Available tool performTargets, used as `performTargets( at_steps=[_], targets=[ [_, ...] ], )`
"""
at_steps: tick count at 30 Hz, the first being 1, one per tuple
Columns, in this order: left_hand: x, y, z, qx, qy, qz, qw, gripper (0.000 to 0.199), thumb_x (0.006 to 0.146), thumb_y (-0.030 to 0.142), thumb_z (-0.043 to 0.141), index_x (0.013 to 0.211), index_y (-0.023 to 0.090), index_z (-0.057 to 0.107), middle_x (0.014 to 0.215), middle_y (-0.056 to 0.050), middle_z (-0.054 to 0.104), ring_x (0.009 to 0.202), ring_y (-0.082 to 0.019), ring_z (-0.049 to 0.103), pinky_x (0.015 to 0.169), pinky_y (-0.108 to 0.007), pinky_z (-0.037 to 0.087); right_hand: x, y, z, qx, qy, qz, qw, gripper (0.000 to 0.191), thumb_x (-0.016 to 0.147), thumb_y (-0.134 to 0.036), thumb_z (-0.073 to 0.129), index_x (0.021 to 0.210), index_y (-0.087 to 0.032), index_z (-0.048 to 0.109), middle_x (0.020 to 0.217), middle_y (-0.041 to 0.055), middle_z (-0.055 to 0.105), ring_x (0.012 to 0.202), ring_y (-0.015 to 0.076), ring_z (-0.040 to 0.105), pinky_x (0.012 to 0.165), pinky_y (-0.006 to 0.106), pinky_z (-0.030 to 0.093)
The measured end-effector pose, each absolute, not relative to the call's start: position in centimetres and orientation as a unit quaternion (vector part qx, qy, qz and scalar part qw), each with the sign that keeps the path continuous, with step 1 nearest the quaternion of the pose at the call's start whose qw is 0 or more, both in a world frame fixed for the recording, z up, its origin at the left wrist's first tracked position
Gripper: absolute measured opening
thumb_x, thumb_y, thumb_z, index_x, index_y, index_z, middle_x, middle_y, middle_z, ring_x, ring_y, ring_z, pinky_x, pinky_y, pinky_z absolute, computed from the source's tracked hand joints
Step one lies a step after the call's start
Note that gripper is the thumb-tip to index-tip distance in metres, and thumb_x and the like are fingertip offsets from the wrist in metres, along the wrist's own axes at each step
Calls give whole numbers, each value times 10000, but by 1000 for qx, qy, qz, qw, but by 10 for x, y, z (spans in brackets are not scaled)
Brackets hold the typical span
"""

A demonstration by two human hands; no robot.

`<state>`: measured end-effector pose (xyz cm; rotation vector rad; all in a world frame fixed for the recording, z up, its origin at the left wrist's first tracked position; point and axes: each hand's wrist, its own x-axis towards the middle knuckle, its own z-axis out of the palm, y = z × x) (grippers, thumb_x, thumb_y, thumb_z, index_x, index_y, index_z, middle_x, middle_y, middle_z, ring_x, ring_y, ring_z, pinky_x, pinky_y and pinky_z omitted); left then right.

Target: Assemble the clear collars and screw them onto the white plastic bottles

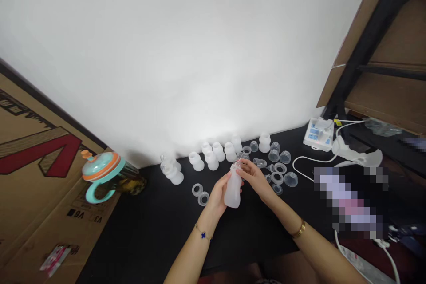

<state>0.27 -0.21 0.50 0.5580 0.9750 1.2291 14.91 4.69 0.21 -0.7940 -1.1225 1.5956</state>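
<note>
My left hand [219, 193] is wrapped round the body of a white translucent baby bottle [233, 193], held above the black table. At the bottle's mouth, the fingers of my right hand [253, 175] are closed on a clear nipple [238, 164], partly hidden by the fingers. Left of my hands lie two clear collar rings [203, 199]. More rings [277, 178] and clear dome caps [290, 179] are spread to the right. Behind stand several white bottles without tops [211, 160]. Two bottles with clear tops [173, 174] stand farther left.
A pitcher [128, 179] with a teal and orange lid stands at the left by a cardboard box [40, 177]. At the right are a white compartment case [318, 134], a white cable [306, 158] and a blurred-out patch. A white wall [186, 62] rises behind the table [146, 235].
</note>
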Motion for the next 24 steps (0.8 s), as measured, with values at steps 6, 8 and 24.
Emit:
performTargets(
  at_steps=[6, 8, 24],
  targets=[
    [4, -2, 5, 327, 446, 525, 647, 502, 628, 288, 905, 1075, 156, 717, 953, -74, 751, 795, -201, 703, 675, -266, 541, 151, 48, 1, -343, -454, 649, 505, 465, 707, -472, 854, 1076, -255, 674, 1095, 57, 739, 1017, 266, 682, 855, 392, 536],
    [4, -1, 5, 353, 456, 534, 619, 521, 619, 273, 907, 1088, 157, 715, 984, -79, 761, 852, -215, 710, 727, -271, 531, 151, 47, 3, -344, -450, 653, 502, 466, 719, -474, 846, 1094, -258, 674, 1121, 58, 736, 1040, 268, 676, 842, 381, 533],
    [4, 0, 3, 397, 479, 551, 556, 605, 580, 261, 936, 1095, 165, 633, 933, -68, 779, 825, -210, 714, 763, -286, 519, 155, 44, 12, -351, -423, 661, 511, 434, 714, -460, 851, 1083, -268, 728, 1153, 55, 746, 1097, 296, 651, 808, 360, 508]
  ],
)
